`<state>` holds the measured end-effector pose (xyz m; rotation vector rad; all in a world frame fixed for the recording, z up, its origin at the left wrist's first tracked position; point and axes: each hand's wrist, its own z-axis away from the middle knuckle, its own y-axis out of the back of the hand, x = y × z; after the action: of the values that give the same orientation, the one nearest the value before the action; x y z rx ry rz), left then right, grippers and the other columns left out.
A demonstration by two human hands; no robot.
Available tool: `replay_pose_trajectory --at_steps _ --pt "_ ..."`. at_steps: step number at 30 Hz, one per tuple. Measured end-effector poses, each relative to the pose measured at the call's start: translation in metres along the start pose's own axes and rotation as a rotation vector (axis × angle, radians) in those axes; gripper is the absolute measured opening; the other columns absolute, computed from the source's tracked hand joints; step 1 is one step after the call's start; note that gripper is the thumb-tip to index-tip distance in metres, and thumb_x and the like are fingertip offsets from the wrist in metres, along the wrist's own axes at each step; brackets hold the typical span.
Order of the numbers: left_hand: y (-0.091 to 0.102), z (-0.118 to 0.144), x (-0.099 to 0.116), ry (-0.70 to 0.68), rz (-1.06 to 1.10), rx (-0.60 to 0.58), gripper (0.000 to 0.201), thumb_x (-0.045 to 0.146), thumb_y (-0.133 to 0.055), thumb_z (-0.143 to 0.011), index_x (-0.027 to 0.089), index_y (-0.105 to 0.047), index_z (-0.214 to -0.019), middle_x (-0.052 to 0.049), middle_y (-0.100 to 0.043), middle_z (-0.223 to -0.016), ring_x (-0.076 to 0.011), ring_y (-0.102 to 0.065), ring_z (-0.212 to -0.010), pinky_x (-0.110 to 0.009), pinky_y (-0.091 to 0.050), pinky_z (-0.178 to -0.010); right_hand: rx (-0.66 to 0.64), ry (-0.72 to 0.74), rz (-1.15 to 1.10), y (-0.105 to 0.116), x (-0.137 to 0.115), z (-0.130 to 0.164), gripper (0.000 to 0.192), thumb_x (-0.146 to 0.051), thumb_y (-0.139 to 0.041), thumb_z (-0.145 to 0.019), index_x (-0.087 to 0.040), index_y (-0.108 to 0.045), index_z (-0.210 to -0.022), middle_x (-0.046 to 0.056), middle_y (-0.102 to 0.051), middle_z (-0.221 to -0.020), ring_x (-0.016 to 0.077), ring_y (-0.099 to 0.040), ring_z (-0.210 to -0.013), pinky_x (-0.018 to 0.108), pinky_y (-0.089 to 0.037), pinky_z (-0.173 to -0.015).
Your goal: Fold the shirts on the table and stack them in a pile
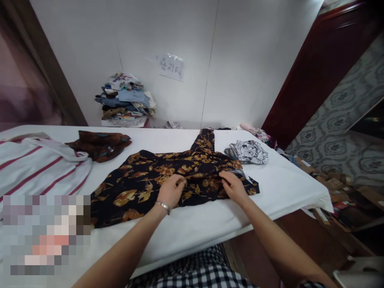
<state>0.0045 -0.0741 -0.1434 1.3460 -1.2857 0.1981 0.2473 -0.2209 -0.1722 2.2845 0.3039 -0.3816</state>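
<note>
Where fingers point(227, 176) pinch, floral garment point(144, 176) partly hidden | striped garment point(33, 168) cut off left

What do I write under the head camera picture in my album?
Left hand and right hand pinch a dark flowered garment on a white table.

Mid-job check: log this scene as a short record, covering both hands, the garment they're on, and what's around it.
Left hand: pinching the black fabric garment with gold-brown floral print
Right hand: pinching the same garment, farther right
Garment state: spread out, one sleeve pointing toward the wall
Surface: white cloth-covered table
Left of garment: white fabric with red stripes; crumpled brown garment
Right of garment: black-and-white patterned cloth bundle
Beyond table: multicoloured clothes pile
On wall: white handwritten paper sign
</note>
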Motion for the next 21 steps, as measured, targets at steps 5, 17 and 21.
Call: replay_pose_trajectory --at_steps 5,17,21 --pt "0.050 -0.028 0.005 0.434 0.893 0.361 0.017 0.030 -0.064 -0.073 0.022 -0.064 -0.088 0.001 -0.065 -0.071 -0.0175 -0.063 -0.070 -0.033 -0.052 -0.070 -0.085 -0.183 0.232 0.010 0.045 -0.003 0.039 -0.023 -0.050 -0.083 -0.015 -0.062 -0.118 0.015 -0.063 -0.120 0.0288 -0.054 -0.116 0.051 -0.041 -0.101" --pt "0.091 0.008 -0.046 0.785 1.231 0.612 0.030 0.009 -0.051 -0.075 0.017 -0.066 -0.099 -0.005 -0.073 -0.082 -0.0236 -0.069 -0.087 -0.044 -0.056 -0.084 -0.320 0.016 0.030 0.009 0.033 0.040 0.047 -0.036 -0.059 -0.082 -0.023 -0.057 -0.128 0.011 -0.053 -0.135 0.0275 -0.048 -0.126 0.050 -0.039 -0.104" --pt "0.109 0.005 -0.040 0.660 1.327 0.588 0.032 0.008 -0.043 -0.076 0.015 -0.065 -0.099 -0.008 -0.073 -0.084 -0.0232 -0.068 -0.090 -0.043 -0.055 -0.086 -0.299 -0.009 0.035 0.005 0.043 0.044 0.037 -0.026 -0.050 -0.084 -0.023 -0.065 -0.117 0.010 -0.059 -0.129 0.0269 -0.053 -0.121 0.050 -0.042 -0.103"
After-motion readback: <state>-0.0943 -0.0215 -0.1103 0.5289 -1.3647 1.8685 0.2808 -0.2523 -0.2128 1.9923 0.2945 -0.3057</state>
